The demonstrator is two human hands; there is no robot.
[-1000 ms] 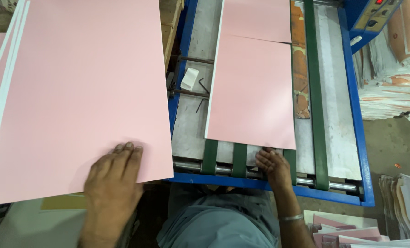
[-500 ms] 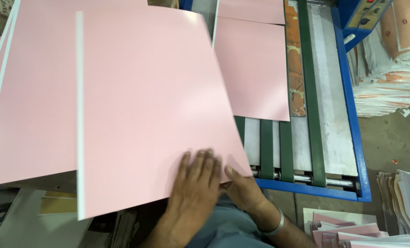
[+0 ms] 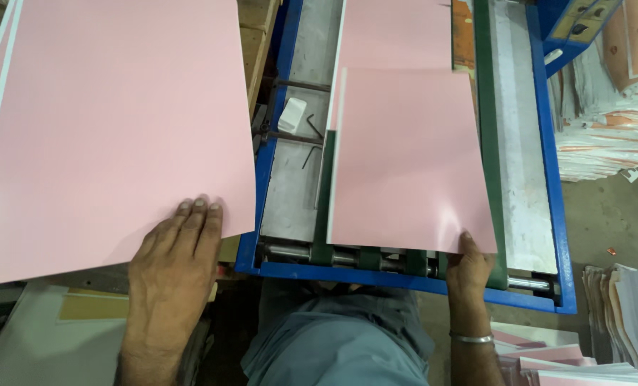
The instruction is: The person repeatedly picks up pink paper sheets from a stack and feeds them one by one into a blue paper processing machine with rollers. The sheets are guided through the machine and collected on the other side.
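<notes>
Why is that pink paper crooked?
The pink sheet on the feeder lies slightly askew: its far end sits left, its near end right, over a green belt. The right hand touches its near corner.

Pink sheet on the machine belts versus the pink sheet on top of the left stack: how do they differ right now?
The sheet on the belts looks narrower and lies on the blue-framed machine; the stack's top sheet looks much wider and lies on other sheets. The right hand touches the belt sheet's near corner; the left hand presses flat on the stack sheet's near edge. Both are plain pink and lie flat.
</notes>
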